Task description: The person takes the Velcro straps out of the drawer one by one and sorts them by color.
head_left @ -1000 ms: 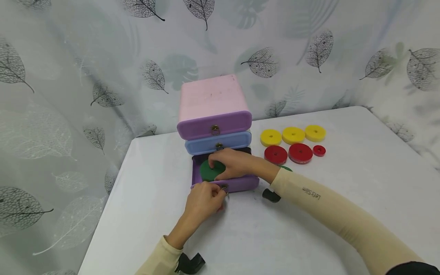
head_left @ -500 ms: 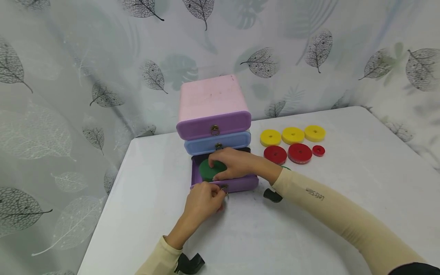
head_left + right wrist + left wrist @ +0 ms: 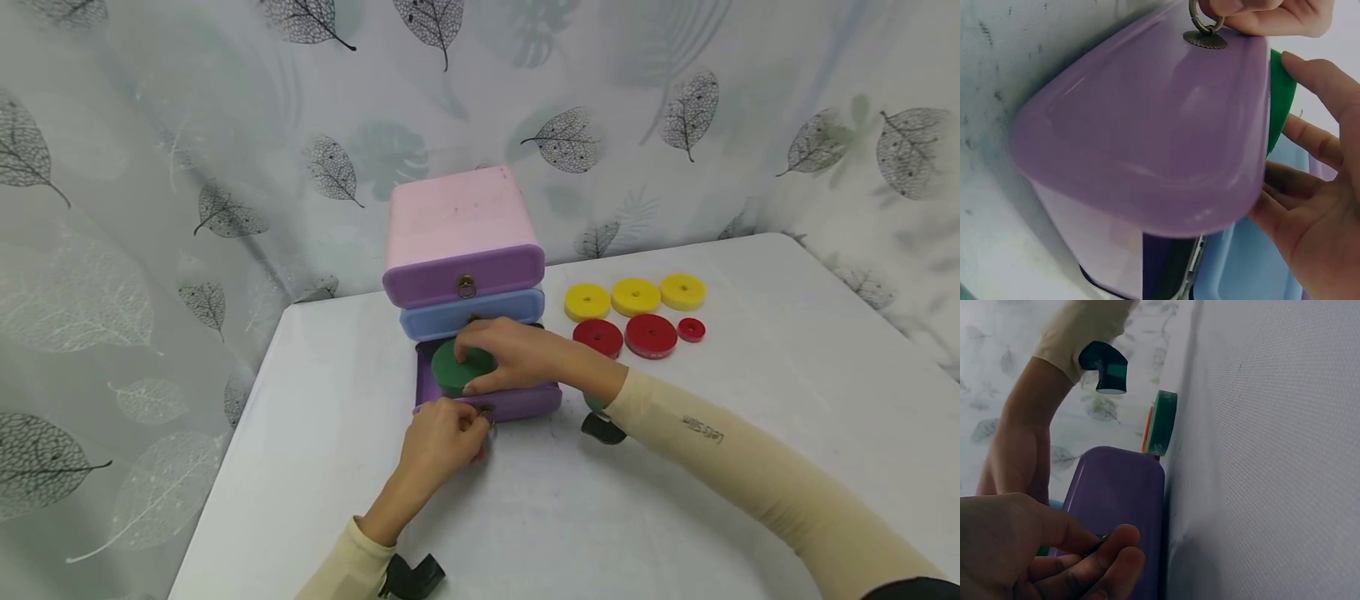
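Note:
The small chest (image 3: 457, 212) has its bottom purple drawer (image 3: 525, 406) pulled out. At the drawer front, my left hand (image 3: 442, 437) pinches the brass ring pull (image 3: 1202, 25) between thumb and fingers. My right hand (image 3: 510, 358) reaches over the drawer from the right and grips a thick green disc (image 3: 450, 368) by thumb and fingers. In the head view the disc sits tilted within the drawer's outline. Its edge, here the green disc (image 3: 1280, 94), shows above the drawer front in the right wrist view; the drawer's floor is mostly hidden.
Right of the chest stand yellow discs (image 3: 635, 297) with centre holes. In front of them lie red discs (image 3: 651, 336), one much smaller. Another green disc (image 3: 1163, 424) is mostly hidden behind the right wrist in the head view. A blue drawer (image 3: 427, 323) sits above the purple one.
The green disc's far edge has risen and tilted slightly in my right hand. The right forearm has shifted a little, uncovering part of another green disc. My left hand stays on the ring pull.

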